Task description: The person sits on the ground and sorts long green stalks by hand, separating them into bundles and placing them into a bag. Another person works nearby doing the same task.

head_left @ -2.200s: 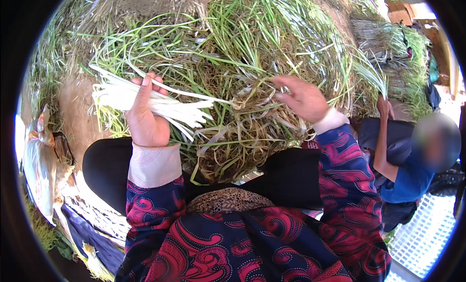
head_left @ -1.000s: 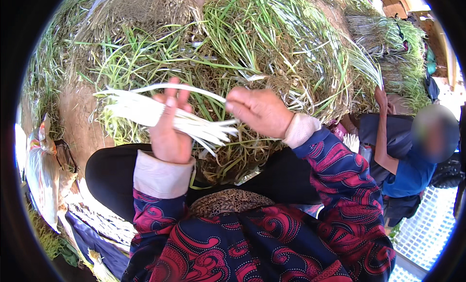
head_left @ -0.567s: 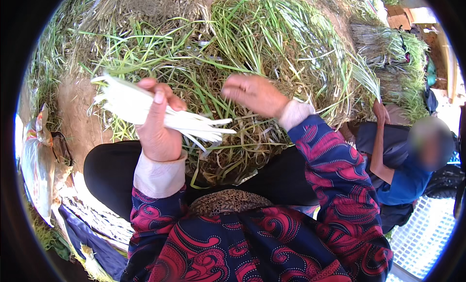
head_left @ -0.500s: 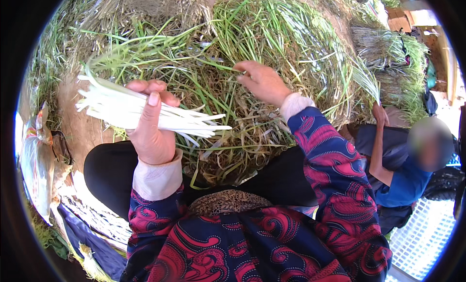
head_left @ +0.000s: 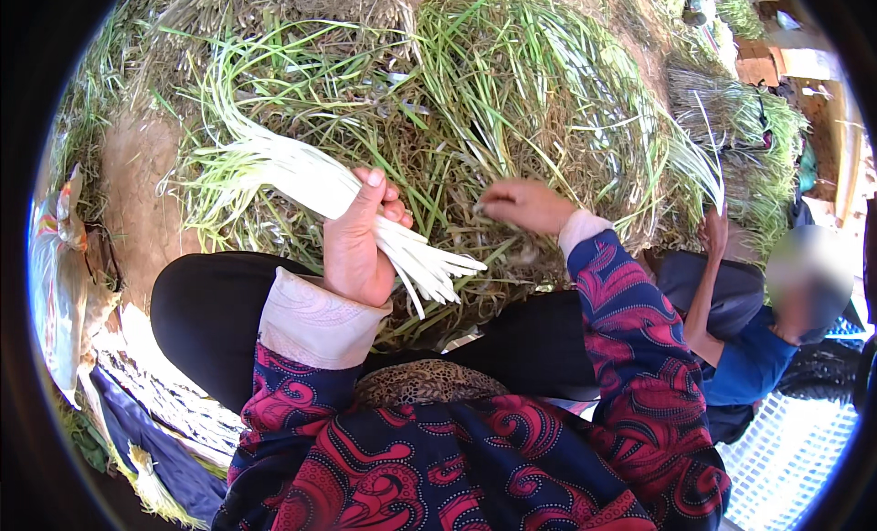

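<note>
My left hand (head_left: 362,243) is wrapped round a bunch of long stalks (head_left: 306,177), white and smooth along the middle, with green leaves fanning out to the far left. The pale stalk ends stick out of the fist toward the lower right. To the right, my right hand (head_left: 530,206) hovers low over the heap of loose green and withered leaves (head_left: 448,157), fingers drawn together. A small pale bit shows at its fingertips, too small to name. The two hands are apart.
Bundled greens (head_left: 763,157) lie stacked at the far right. Another person (head_left: 744,380) in a blue top sits at the right, a hand on long pale stalks (head_left: 703,170). A plastic bag (head_left: 59,294) stands at the left, beside bare brown ground (head_left: 142,189).
My left hand has moved right and toward me with the bunch, whose green leaves now spread in view. My right hand has dropped nearer and slightly right, its fingers closing together.
</note>
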